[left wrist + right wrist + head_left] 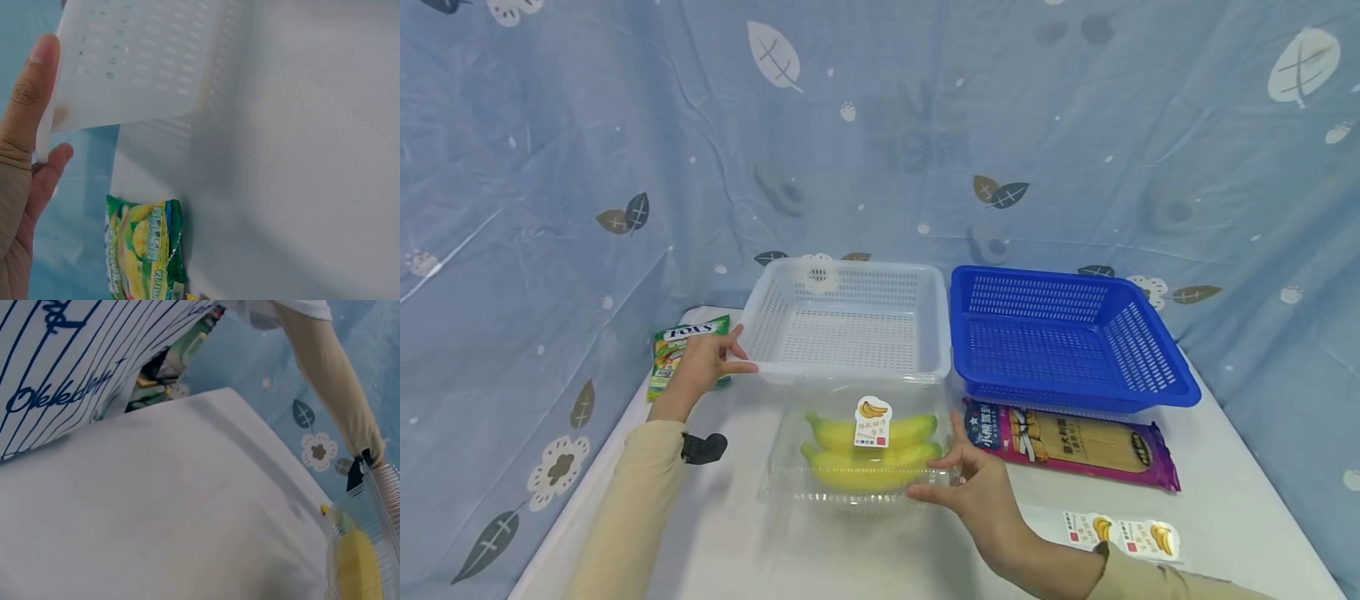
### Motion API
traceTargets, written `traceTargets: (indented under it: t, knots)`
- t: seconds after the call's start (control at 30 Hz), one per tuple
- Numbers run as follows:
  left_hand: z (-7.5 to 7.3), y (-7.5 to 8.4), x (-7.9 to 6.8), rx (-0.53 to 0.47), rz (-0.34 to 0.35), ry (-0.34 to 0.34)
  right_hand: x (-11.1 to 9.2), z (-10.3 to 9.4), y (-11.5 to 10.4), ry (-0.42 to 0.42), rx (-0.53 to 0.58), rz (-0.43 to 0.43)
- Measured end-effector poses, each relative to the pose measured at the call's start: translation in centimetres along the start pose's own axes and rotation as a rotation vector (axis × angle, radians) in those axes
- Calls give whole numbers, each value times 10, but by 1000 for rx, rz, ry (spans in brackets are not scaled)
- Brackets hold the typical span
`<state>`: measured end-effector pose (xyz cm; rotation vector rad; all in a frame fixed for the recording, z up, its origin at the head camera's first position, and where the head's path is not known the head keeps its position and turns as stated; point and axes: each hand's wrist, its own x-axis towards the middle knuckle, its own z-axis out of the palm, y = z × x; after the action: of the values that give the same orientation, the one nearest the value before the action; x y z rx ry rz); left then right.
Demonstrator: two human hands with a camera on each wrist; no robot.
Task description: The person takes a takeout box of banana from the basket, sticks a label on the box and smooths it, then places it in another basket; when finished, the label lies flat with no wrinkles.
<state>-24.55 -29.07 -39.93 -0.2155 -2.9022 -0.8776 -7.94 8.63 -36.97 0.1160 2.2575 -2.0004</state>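
My left hand (703,362) grips the rim of a white plastic basket (850,369) at its near left corner. In the left wrist view, the thumb of that left hand (19,119) lies against the basket wall (144,62) and a fingertip shows under the rim. My right hand (981,492) holds the right side of a clear plastic box (786,450) between thumb and fingers. Inside are two yellow bananas (868,477), with a banana label (872,422) on the box above them. The right wrist view shows the box (353,506) at its right edge; the right hand is out of that view.
A blue basket (970,367) stands right of the white one. In front of it lies a pack of noodles (1075,442). A sheet of banana labels (1120,533) is near the right forearm. A green candy bag (666,362) lies at the left, partly behind the left hand.
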Motion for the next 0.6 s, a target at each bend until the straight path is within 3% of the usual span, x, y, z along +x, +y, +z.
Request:
traceTargets:
  t: [0.37, 0.6]
  knots:
    - [-1, -1, 1, 25, 9, 4, 4, -4, -27, 13, 47, -4]
    - [-1, 2, 0, 36, 56, 30, 12, -4, -37, 23, 59, 7]
